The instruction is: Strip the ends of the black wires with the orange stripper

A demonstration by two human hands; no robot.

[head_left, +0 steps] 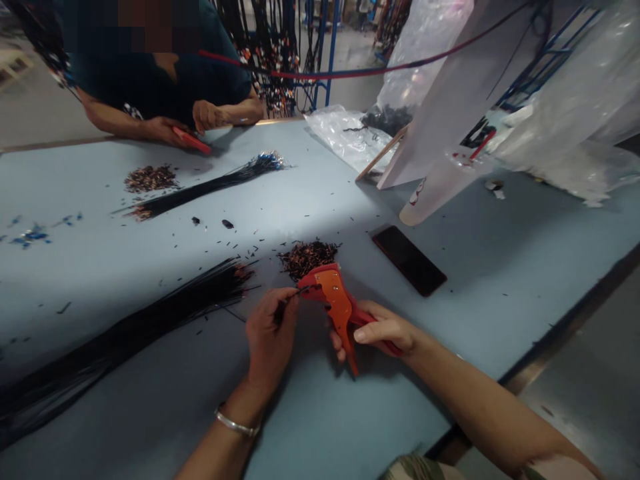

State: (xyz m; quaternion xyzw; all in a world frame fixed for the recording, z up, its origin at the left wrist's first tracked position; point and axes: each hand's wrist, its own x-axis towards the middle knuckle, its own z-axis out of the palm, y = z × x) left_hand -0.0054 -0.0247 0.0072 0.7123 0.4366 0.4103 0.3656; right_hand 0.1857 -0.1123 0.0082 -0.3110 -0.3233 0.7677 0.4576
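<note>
My right hand [383,330] is wrapped round the handles of a red and orange wire stripper [336,300], whose jaws point away and to the left. Pinched in my left hand [273,333] is a thin black wire [300,291], its end at the stripper's jaws. Just beyond the tool lies a heap of black and copper-coloured offcuts [310,257]. To the left a long bundle of black wires [145,327] stretches over the table, its copper-tinted ends towards my left hand.
Across the table [320,413] a co-worker's hand [165,130] holds a red tool [191,140]. Near that person are another wire bundle [210,183] and a scrap pile [150,178]. A phone [409,260], a plastic cup [440,183] and clear plastic bags [565,133] are on the right.
</note>
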